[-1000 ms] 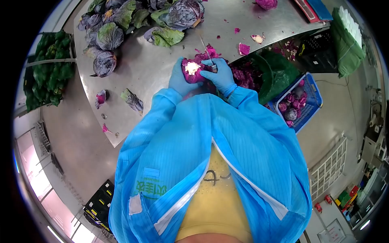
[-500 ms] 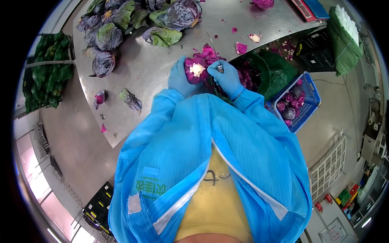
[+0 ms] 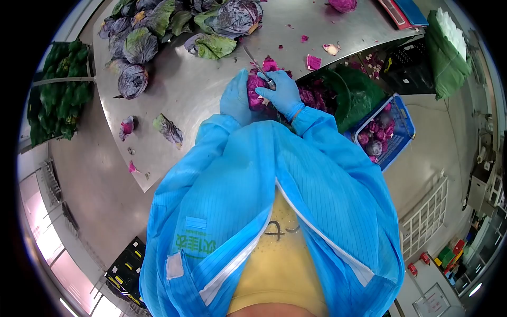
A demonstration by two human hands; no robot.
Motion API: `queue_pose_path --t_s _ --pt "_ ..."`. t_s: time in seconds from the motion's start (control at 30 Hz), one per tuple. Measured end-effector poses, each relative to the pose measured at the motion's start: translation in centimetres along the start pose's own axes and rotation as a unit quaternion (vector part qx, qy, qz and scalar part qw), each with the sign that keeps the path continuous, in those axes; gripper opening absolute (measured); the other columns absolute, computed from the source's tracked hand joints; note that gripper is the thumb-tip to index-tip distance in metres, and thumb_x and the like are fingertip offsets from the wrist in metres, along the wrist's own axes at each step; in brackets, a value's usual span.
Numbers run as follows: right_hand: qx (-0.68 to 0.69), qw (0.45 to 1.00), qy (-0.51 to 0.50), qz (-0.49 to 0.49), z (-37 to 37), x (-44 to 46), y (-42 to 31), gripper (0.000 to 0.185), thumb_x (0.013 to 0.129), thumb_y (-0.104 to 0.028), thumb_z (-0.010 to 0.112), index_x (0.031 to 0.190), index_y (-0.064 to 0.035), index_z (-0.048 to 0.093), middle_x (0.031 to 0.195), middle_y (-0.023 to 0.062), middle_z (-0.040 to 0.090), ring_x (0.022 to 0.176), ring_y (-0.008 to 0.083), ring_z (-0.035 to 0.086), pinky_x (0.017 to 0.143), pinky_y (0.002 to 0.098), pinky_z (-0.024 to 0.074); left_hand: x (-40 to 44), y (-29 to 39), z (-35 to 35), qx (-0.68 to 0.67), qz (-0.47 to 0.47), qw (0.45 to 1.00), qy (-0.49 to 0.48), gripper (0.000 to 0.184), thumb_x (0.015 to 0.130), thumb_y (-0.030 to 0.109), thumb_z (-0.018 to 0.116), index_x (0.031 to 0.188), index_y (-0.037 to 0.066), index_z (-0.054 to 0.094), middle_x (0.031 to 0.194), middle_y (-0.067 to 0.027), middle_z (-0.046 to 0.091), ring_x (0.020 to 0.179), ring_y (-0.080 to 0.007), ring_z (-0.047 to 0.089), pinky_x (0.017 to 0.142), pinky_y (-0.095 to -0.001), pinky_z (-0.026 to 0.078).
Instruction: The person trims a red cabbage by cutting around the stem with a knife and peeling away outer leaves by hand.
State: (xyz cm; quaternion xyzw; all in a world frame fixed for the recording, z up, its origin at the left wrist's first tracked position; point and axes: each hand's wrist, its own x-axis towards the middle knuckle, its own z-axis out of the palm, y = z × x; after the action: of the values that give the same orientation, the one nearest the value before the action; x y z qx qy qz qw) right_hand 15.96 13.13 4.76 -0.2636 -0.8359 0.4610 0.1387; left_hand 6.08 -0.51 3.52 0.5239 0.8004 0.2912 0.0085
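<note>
My left hand (image 3: pixel 235 99), in a blue glove, is wrapped round the left side of a trimmed red cabbage (image 3: pixel 255 91) near the table's front edge. Shut round the handle of a knife (image 3: pixel 256 65), my right hand (image 3: pixel 283 94) rests against the cabbage's right side. The blade points up and to the left, over the cabbage. Both gloves cover part of the cabbage, and its white stem end is mostly hidden. Purple leaf pieces (image 3: pixel 270 64) lie just behind it.
Whole red cabbages (image 3: pixel 141 46) with outer leaves are heaped at the steel table's (image 3: pixel 200 79) back left. Loose leaves (image 3: pixel 169 131) lie to the left. On the right are a green mesh sack (image 3: pixel 356 98) and a blue crate (image 3: pixel 405 124) holding trimmed cabbages.
My right hand has moved left and onto the cabbage, and the knife now tilts further left. The cabbage has turned, so its white stem end shows less.
</note>
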Motion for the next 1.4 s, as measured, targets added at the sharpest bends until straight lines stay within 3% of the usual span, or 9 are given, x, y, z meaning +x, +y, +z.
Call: queue_pose_path --t_s 0.27,0.43,0.53,0.67,0.83,0.9,0.97,1.3,1.4 --pt "0.049 0.998 0.029 0.032 0.6 0.2 0.1 0.030 0.069 -0.029 0.072 0.086 -0.0065 0.064 0.081 0.0104 0.061 0.075 0.0269 0.060 0.068 0.0365 0.0485 -0.5 0.1 0.3 0.018 0.058 0.998 0.022 0.094 0.061 0.026 0.073 0.138 0.002 0.025 0.130 -0.0162 0.043 0.117 -0.0341 0.045 0.097 -0.0400 0.038" --pt "0.340 0.919 -0.060 0.189 0.2 0.2 0.4 0.019 0.078 -0.019 0.068 0.080 -0.0019 0.063 0.069 0.0067 0.064 0.061 0.0152 0.059 0.057 0.0288 0.0469 -0.5 -0.2 0.4 0.026 0.063 0.998 0.014 0.088 0.062 0.021 0.070 0.137 0.002 0.028 0.130 -0.0158 0.044 0.117 -0.0337 0.045 0.097 -0.0409 0.038" --pt "0.372 0.908 0.009 0.190 0.9 -0.5 1.0 0.015 0.079 -0.016 0.067 0.080 -0.0017 0.063 0.069 0.0058 0.063 0.059 0.0128 0.057 0.055 0.0275 0.0459 -0.5 -0.3 0.7 0.037 0.090 0.995 0.029 0.084 0.063 0.019 0.068 0.137 0.003 0.030 0.130 -0.0155 0.045 0.115 -0.0343 0.046 0.096 -0.0407 0.039" --pt "0.355 0.916 0.005 0.188 0.5 -0.8 0.8 0.024 0.079 -0.025 0.067 0.082 -0.0016 0.063 0.068 0.0062 0.062 0.056 0.0143 0.057 0.053 0.0285 0.0450 -0.5 -0.7 1.4 0.057 0.105 0.992 0.045 0.075 0.067 0.017 0.062 0.135 0.004 0.034 0.129 -0.0129 0.047 0.115 -0.0319 0.047 0.095 -0.0392 0.040" --pt "0.154 0.955 -0.189 0.169 -1.5 1.7 1.0 0.031 0.081 -0.036 0.068 0.075 -0.0076 0.057 0.059 -0.0003 0.049 0.051 0.0098 0.045 0.045 0.0248 0.0375 -0.4 -0.3 1.1 0.090 0.134 0.987 0.029 0.066 0.071 0.016 0.058 0.132 0.004 0.036 0.130 -0.0108 0.047 0.117 -0.0291 0.047 0.095 -0.0380 0.041" --pt "0.204 0.942 -0.194 0.184 -1.7 1.7 1.0 0.030 0.080 -0.034 0.069 0.073 -0.0079 0.055 0.058 0.0000 0.048 0.050 0.0102 0.045 0.045 0.0255 0.0373 -0.3 -0.3 0.9 0.056 0.133 0.989 0.026 0.067 0.070 0.017 0.059 0.131 0.003 0.036 0.132 -0.0113 0.046 0.118 -0.0296 0.047 0.095 -0.0386 0.041" --pt "0.201 0.952 -0.173 0.154 -1.0 1.7 2.2 0.034 0.076 -0.036 0.067 0.071 -0.0024 0.063 0.062 0.0088 0.061 0.055 0.0179 0.059 0.053 0.0321 0.0456 -0.3 -0.1 0.8 0.052 0.132 0.989 0.026 0.068 0.070 0.018 0.060 0.132 0.003 0.036 0.132 -0.0118 0.045 0.118 -0.0301 0.046 0.096 -0.0394 0.040" --pt "0.308 0.925 0.029 0.222 0.0 -0.7 1.5 0.025 0.075 -0.024 0.070 0.082 -0.0024 0.060 0.067 0.0055 0.061 0.056 0.0120 0.058 0.051 0.0279 0.0472 -0.4 0.0 0.4 0.021 0.098 0.995 -0.014 0.079 0.067 0.021 0.065 0.135 0.003 0.029 0.134 -0.0137 0.043 0.119 -0.0343 0.044 0.098 -0.0425 0.037" --pt "0.293 0.941 0.058 0.159 0.1 -1.3 1.3 0.023 0.078 -0.023 0.069 0.081 -0.0038 0.057 0.062 0.0021 0.056 0.052 0.0095 0.054 0.048 0.0256 0.0446 -0.3 0.1 0.4 0.034 0.113 0.993 -0.009 0.082 0.066 0.022 0.068 0.135 0.003 0.028 0.132 -0.0162 0.043 0.118 -0.0349 0.045 0.097 -0.0423 0.038"
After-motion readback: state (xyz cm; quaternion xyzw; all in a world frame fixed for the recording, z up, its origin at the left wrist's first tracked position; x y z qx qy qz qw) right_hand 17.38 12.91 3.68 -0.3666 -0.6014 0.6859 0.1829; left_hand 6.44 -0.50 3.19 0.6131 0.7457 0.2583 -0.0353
